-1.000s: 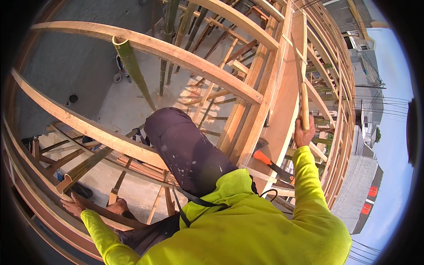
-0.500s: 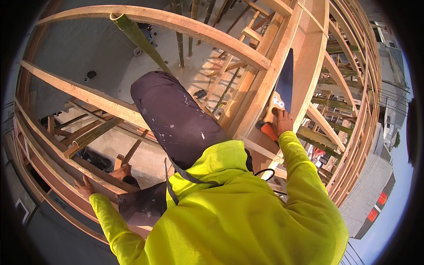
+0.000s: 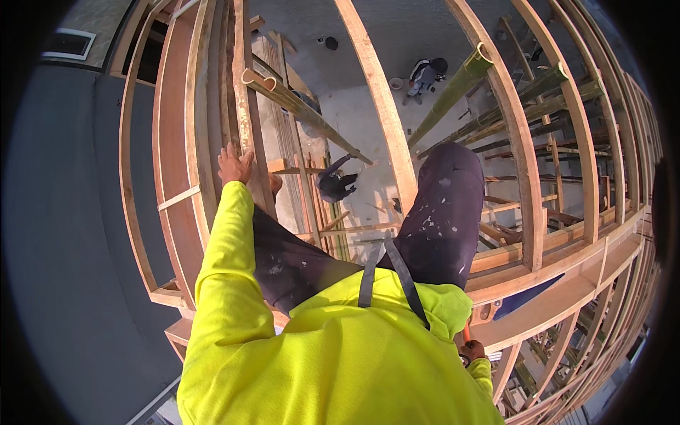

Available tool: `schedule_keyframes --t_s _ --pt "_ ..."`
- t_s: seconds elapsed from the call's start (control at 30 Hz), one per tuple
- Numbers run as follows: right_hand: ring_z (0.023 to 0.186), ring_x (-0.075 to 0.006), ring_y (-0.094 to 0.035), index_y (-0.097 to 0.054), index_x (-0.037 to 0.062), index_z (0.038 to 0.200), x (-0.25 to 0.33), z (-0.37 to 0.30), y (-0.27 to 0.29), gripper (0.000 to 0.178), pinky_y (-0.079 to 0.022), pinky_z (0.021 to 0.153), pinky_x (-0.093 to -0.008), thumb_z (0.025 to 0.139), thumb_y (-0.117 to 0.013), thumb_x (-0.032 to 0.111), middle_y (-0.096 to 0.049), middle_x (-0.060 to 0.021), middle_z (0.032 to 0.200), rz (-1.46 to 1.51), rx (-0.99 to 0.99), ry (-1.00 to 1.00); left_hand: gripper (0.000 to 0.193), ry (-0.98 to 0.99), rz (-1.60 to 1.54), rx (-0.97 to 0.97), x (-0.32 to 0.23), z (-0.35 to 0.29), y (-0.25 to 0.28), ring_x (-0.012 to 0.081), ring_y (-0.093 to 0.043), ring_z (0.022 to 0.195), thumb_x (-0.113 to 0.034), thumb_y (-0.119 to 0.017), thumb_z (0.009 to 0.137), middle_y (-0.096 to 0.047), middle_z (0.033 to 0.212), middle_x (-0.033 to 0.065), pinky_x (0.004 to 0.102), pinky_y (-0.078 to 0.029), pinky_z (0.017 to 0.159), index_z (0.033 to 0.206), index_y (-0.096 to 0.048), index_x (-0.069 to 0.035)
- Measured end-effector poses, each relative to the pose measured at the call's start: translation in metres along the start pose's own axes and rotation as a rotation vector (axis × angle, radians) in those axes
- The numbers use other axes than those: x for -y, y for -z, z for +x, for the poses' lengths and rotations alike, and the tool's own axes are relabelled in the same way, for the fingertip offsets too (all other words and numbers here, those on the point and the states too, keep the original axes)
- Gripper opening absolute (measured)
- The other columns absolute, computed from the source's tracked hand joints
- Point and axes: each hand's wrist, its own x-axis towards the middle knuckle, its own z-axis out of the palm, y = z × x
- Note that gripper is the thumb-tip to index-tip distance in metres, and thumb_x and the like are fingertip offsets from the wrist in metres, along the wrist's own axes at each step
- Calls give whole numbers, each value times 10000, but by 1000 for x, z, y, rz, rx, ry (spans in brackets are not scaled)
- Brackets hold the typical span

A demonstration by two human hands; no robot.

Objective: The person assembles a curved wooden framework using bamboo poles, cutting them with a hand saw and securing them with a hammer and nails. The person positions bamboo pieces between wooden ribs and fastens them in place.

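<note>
So the person's straddled up in a wooden frame, looking down through it. Left hand (image 3: 235, 164) is planted on a rough timber beam (image 3: 242, 117) at the left of the framing, fingers spread out along the top, so that grip is loose and wide, not wrapped around anything. Right hand (image 3: 472, 350) is low on the other side, curled up right against an orange-handled tool (image 3: 467, 331). The yellow hoodie (image 3: 340, 361) hides most of that, so I honestly can't tell how tight the grip is.

Just above it there's a handsaw (image 3: 525, 297) with a dark blue blade, lying in the wooden channel (image 3: 559, 306), its pale handle toward the hand. Knees are apart, paint-specked dark trousers (image 3: 443, 212), with one joist (image 3: 382, 106) running away between them. A green bamboo pole (image 3: 453, 95) stands off to the right and a split-topped one (image 3: 312, 117) leans near the left hand. Way down on the concrete floor (image 3: 358, 106) there are two other people, one beside a small bucket (image 3: 396, 83).
</note>
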Motion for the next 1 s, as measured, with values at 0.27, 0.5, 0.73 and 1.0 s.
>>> schedule_keyframes --t_s 0.27,0.5,0.73,1.0 --pt "694 -249 -582 -588 -72 1097 111 -174 75 312 -488 659 -379 887 -615 157 -606 -146 793 180 -359 405 734 -27 -422 -152 20 11 -41 411 -383 1381 -407 -617 920 -448 1432 306 438 -321 1141 1459 -378 30" --pt "535 -86 -464 -449 -21 1263 455 -276 90 408 -414 466 -219 869 -521 60 -502 -40 745 632 -351 817 635 144 -200 -139 17 26 -93 501 -248 1420 -528 -471 939 -347 1483 353 538 -127 1194 1407 -524 -101" --pt "627 -75 -510 -522 18 1106 746 -216 -91 207 -427 539 -223 913 -587 58 -533 5 770 544 42 1321 549 133 -172 -596 29 24 -88 518 -341 1349 -385 -504 938 -459 1322 397 547 -185 1164 1267 -577 49" --pt "612 -137 -513 -505 15 994 850 -137 -211 151 -429 583 -308 885 -574 94 -528 -60 715 398 -58 1326 390 208 -593 -83 -4 4 -45 469 -624 974 -313 -488 949 -637 1071 280 540 -474 857 1173 -540 3"
